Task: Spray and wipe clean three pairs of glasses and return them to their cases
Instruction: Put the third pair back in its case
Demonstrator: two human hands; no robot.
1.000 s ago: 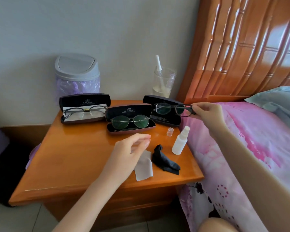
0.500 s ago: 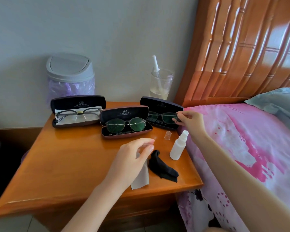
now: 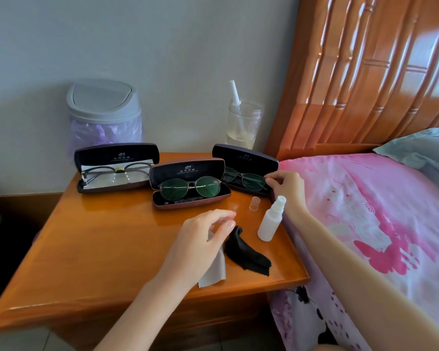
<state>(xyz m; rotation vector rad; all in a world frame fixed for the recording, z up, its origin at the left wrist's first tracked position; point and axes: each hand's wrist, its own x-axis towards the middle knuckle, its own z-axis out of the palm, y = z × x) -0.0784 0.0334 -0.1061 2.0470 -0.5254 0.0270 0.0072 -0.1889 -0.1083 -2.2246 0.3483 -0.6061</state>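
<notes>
Glasses [image 3: 243, 179]: lying in case [image 3: 246, 158], 1 o'clock on surface [image 3: 112, 236], temple pinched by right hand [image 3: 285, 188]. Grey cloth [image 3: 213, 269] pinched by left hand [image 3: 203, 239]. Risk: uncapped spray bottle [image 3: 269, 221] likely toppled if the wrist is drawn back.

Left case [image 3: 117, 155], inside of lid: small pale logo, looks like "4M", uncertain; one line of Chinese characters beneath, too small to read.
Middle case [image 3: 187, 169], inside of lid: same logo and characters, with a finer unreadable line under them. Pale lettering on its lower tray, not legible.
Right case [image 3: 246, 157], inside of lid: same print, fainter, unreadable.
</notes>
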